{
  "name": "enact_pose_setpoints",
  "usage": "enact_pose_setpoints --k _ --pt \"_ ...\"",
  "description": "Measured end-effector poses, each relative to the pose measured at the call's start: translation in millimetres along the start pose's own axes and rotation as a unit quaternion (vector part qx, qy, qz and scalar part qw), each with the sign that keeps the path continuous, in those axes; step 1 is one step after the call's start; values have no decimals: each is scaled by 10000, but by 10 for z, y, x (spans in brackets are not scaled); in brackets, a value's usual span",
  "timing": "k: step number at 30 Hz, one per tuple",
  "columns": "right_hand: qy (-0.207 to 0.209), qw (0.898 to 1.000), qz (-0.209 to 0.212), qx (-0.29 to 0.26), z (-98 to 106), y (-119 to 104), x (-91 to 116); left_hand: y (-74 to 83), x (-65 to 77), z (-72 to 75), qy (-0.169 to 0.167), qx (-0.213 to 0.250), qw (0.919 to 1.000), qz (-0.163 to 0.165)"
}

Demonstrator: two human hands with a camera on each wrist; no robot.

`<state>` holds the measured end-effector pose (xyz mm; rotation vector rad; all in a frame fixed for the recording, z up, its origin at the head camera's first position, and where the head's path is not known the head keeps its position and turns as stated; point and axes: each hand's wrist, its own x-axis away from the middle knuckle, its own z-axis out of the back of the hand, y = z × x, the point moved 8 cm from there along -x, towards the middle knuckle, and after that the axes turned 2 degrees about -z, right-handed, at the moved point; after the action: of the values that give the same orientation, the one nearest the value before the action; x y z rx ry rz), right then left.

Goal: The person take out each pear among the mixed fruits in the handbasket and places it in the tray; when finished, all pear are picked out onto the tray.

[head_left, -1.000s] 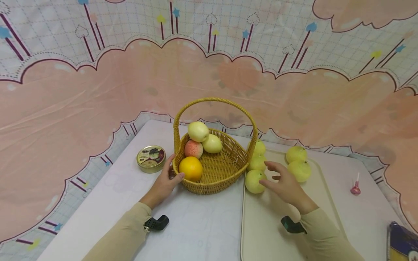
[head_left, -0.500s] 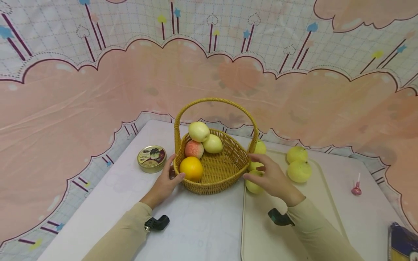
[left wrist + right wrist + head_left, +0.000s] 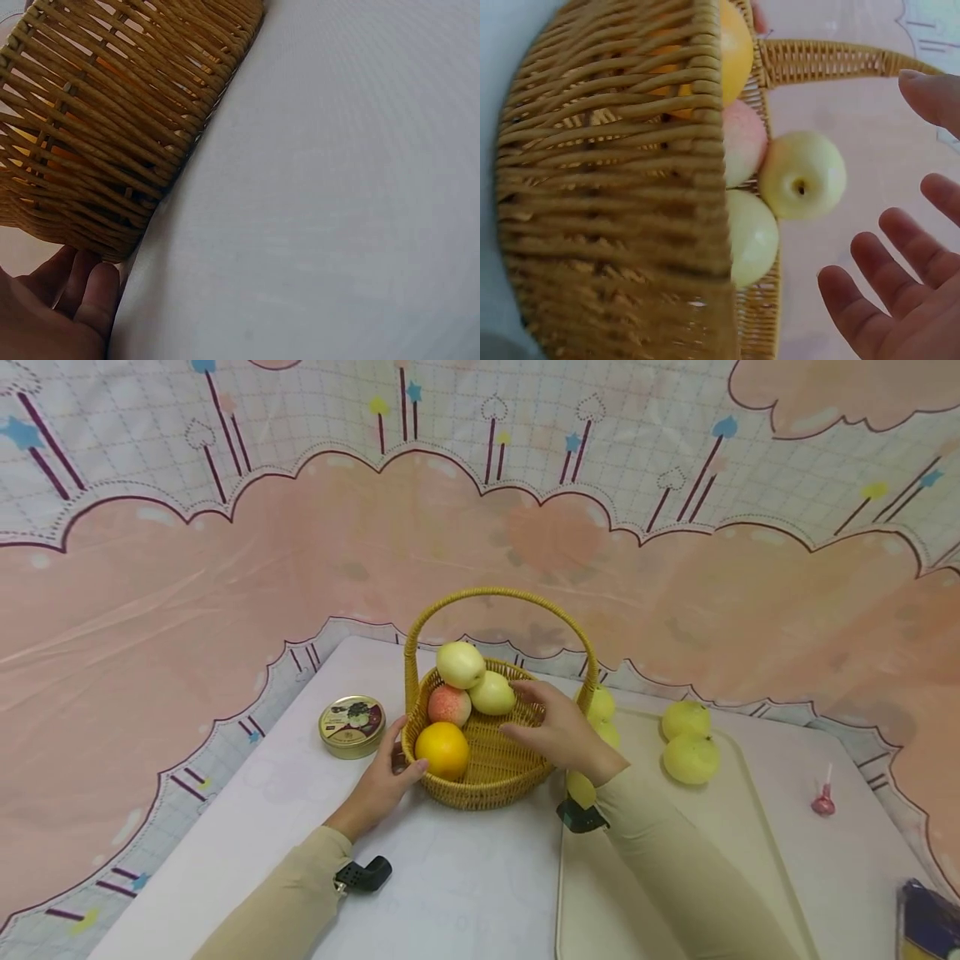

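A woven basket (image 3: pixel 480 797) with a tall arched handle stands on the table. In it are an orange (image 3: pixel 442 750), a pink peach (image 3: pixel 449 705) and two pale yellow-green, apple-like fruits, one (image 3: pixel 492 693) low and another (image 3: pixel 461 665) resting higher. My left hand (image 3: pixel 378 789) holds the basket's left side, thumb at the front rim; in the left wrist view its fingers (image 3: pixel 97 296) reach the basket's lower edge. My right hand (image 3: pixel 558 727) is over the basket's right half, fingers spread and holding nothing, fingertips close to the lower pale fruit.
Several yellow-green round fruits (image 3: pixel 691 757) sit on a cream tray (image 3: pixel 675 860) at the right, some partly hidden by my right arm. A round tin (image 3: pixel 352 727) stands left of the basket. A lollipop (image 3: pixel 823 800) and a dark packet (image 3: pixel 930 918) lie far right.
My right hand has moved left from beside the fruits on the tray, past the basket's right rim, to over its inside. The left hand stays at the basket.
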<state>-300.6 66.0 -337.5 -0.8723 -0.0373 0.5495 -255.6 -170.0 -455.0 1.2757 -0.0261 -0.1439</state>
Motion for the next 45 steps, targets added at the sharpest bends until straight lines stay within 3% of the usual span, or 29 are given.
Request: enact_pose_setpoints --k 12,25,36,45 --pt "-59 9991 -418 -32 -224 22 -470 -9 5 0 -9 36 10000 -44" --pt "-106 9954 -954 -52 -361 21 -755 -17 1 -1 1 29 10000 -32" --pt "-187 9956 -919 69 -427 -1 -860 -6 4 -11 3 4 10000 -6" --pt "3 9975 -543 -442 -399 -78 -886 -13 4 0 29 -38 10000 -36"
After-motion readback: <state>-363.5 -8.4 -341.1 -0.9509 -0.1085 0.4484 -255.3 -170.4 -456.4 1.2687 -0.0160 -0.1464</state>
